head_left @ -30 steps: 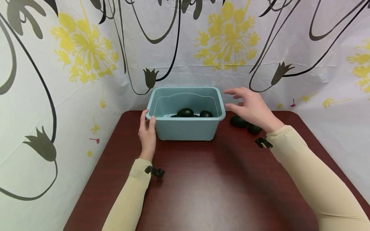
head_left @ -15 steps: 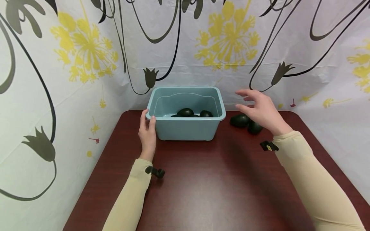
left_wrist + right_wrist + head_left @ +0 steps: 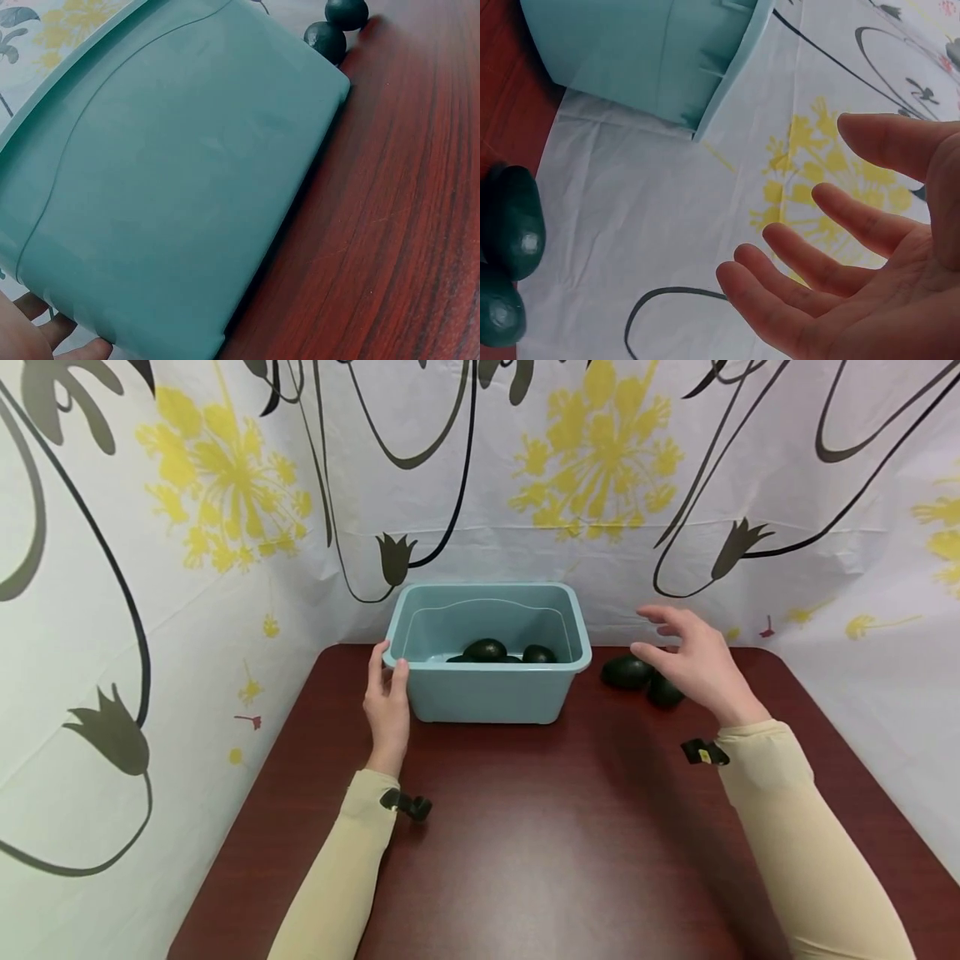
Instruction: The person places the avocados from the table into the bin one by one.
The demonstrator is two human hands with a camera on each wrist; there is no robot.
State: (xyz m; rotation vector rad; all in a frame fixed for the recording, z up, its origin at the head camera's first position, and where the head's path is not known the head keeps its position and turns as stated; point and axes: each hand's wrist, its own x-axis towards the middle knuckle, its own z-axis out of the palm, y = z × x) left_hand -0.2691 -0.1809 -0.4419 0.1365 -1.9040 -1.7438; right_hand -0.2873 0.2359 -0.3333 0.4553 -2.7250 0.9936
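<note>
Two dark green, glossy avocados (image 3: 641, 678) lie touching on the table.

We see a pale teal plastic tub (image 3: 487, 693) on a dark reddish-brown woodgrain table (image 3: 540, 843), very dark green avocados (image 3: 626, 671) to its right, cream sleeves (image 3: 795, 827), and a white backdrop (image 3: 187, 568) printed with yellow flowers and black stems.
</note>
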